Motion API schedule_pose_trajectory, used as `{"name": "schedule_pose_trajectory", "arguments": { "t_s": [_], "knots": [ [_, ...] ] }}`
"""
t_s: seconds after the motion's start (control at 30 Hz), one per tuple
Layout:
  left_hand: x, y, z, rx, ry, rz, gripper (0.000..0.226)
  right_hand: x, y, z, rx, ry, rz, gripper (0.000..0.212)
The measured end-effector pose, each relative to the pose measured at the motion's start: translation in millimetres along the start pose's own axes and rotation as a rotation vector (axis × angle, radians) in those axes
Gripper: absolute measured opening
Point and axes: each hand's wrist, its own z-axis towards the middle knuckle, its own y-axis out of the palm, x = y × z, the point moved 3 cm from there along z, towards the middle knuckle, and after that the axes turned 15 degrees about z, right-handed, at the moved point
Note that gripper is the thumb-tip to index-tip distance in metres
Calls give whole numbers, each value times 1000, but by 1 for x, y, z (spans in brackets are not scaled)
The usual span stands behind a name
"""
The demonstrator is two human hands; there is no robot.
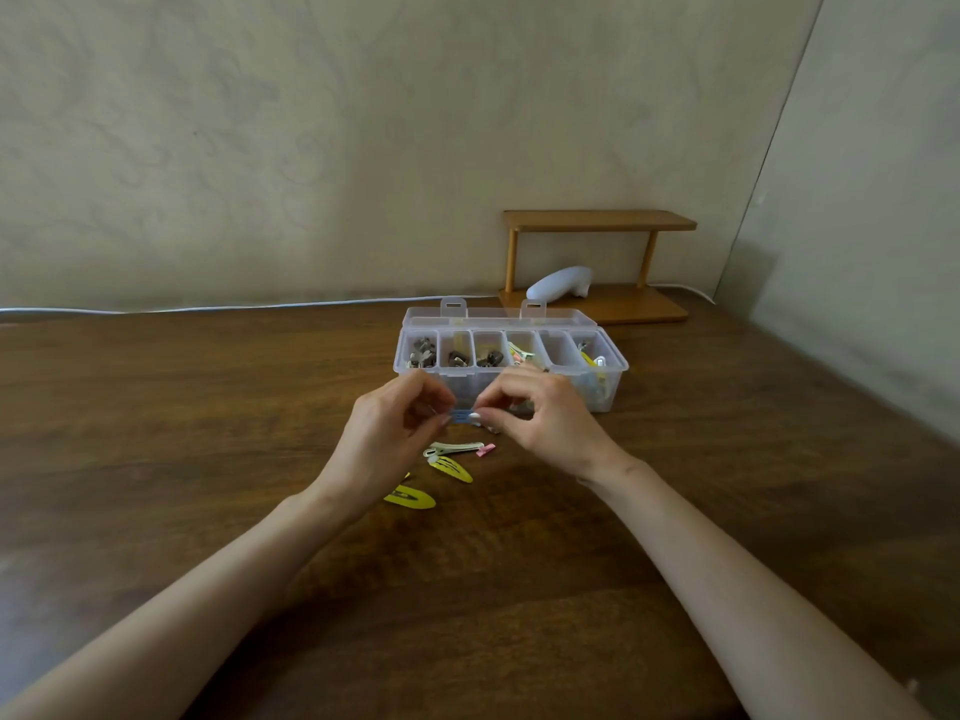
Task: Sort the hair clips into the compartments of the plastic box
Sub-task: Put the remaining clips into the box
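Grip: my left hand (395, 423) and right hand (540, 407) each pinch one end of blue hair clip (462, 416), held just above desk (208, 407), in front of plastic box (610, 387). Clip looks light, thin, springy, probably slick; best held by ends. Yellow clips (451, 468) loose on dark wood. Wooden shelf (597, 220) against pale wall

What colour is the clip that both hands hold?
Blue. The clip, pinched by the left hand and right hand, shows best in the head view.
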Motion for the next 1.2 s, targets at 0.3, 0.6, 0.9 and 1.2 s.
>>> {"name": "schedule_pose_trajectory", "arguments": {
  "t_s": [0.3,0.6,0.9,1.2],
  "knots": [
    [-1,-3,1,22,-6,35,14,6,-32,0,227,108,-75,7],
    [-4,-2,1,3,-33,50,11,28,-72,-7,707,243,-475,12],
    [-6,-1,1,-23,-42,65,12,32,-72,-4,711,136,-491,13],
    [-21,-12,11,-180,-92,135,12,29,-69,-7,629,125,-389,13]
  ]
}}
